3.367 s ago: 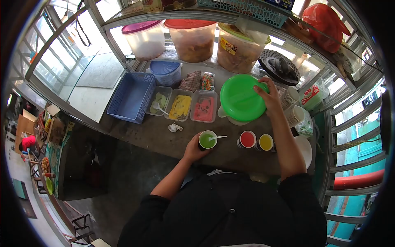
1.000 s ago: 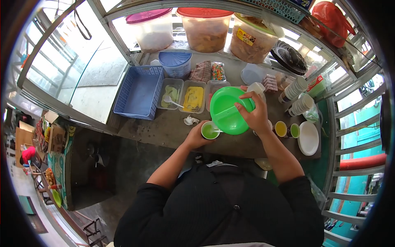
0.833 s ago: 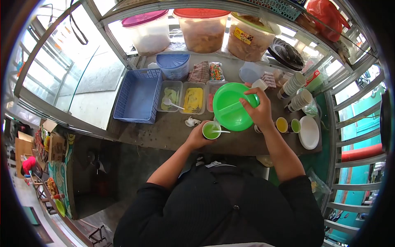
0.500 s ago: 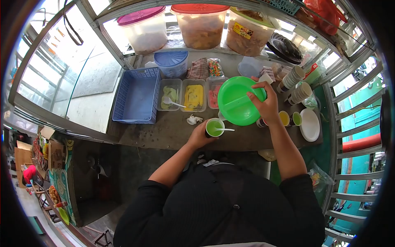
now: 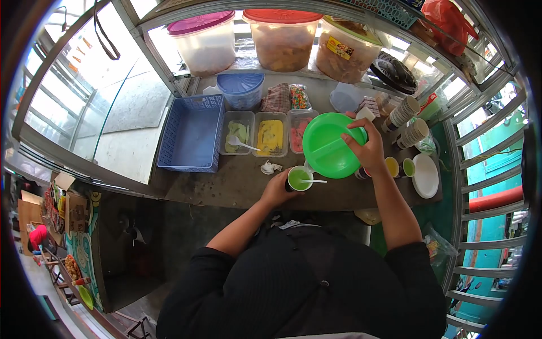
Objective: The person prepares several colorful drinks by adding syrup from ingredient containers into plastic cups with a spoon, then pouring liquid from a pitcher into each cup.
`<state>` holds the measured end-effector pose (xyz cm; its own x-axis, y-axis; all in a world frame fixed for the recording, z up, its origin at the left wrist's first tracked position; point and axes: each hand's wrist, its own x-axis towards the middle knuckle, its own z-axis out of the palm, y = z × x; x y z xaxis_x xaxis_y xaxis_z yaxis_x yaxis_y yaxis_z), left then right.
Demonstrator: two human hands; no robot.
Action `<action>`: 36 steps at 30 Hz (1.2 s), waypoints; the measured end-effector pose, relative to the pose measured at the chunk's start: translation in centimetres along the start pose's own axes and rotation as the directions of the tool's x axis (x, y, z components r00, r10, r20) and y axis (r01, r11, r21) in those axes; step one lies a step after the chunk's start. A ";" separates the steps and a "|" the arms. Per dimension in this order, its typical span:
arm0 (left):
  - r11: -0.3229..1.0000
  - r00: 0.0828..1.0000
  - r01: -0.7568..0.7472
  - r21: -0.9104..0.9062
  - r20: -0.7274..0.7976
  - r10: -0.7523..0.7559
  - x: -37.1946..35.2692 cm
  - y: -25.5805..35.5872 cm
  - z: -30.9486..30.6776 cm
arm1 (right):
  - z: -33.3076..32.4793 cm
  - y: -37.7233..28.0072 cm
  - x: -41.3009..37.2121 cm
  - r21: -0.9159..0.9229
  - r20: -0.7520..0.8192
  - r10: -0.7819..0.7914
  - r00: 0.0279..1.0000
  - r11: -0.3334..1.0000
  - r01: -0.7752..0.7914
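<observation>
Curled round the side of a dark paper cup with a white inside, the left hand has a closed grip, holding it upright over the front of the grey tabletop. Pale green liquid fills part of the cup, and a white plastic spoon leans out over its rim, pointing right. Just beyond, the right hand pinches the right side of a pitcher with a round, bright green lid, thumb on top; the fingers underneath are hidden. Its translucent spout is close to the cup's rim, though whether they touch cannot be told. Right of the pitcher are cups of red, yellow and green liquid, then white oval plates. Left of it, three clear tubs hold green, yellow and pinkish-red contents, beside a blue plastic basket.
</observation>
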<state>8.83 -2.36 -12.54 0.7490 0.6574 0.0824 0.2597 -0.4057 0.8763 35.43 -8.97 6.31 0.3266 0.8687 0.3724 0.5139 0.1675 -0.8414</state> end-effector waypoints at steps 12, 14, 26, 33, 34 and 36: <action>0.998 0.999 0.047 0.032 0.009 -0.048 0.3 0.7 0.1 | -0.6 -0.3 0.4 0.046 -0.009 0.009 1.000 0.999 -0.009; 1.000 0.999 -0.015 0.015 0.042 0.014 0.4 0.0 -0.4 | -0.8 0.0 0.5 0.034 -0.015 0.004 1.000 0.999 -0.003; 0.999 0.998 0.005 -0.040 0.056 -0.003 0.5 -0.6 -0.5 | -0.1 0.2 0.2 0.019 0.004 -0.029 1.000 0.999 0.029; 0.999 0.999 0.011 -0.030 0.042 -0.010 0.5 -0.5 -0.4 | -0.2 -0.4 0.3 -0.012 0.059 -0.022 0.998 1.000 0.023; 1.000 0.999 0.008 -0.024 0.039 -0.007 0.5 -0.7 -0.3 | -0.2 -0.3 0.2 -0.009 0.057 -0.021 0.998 1.000 0.021; 1.000 0.999 0.008 -0.019 0.035 -0.008 0.5 -0.7 -0.2 | -0.3 -0.3 0.3 0.008 0.040 -0.018 0.999 1.000 0.018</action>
<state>8.91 -1.58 -12.99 0.7679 0.6379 0.0589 0.2546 -0.3883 0.8857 35.63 -8.93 6.77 0.2852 0.8836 0.3714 0.5131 0.1866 -0.8378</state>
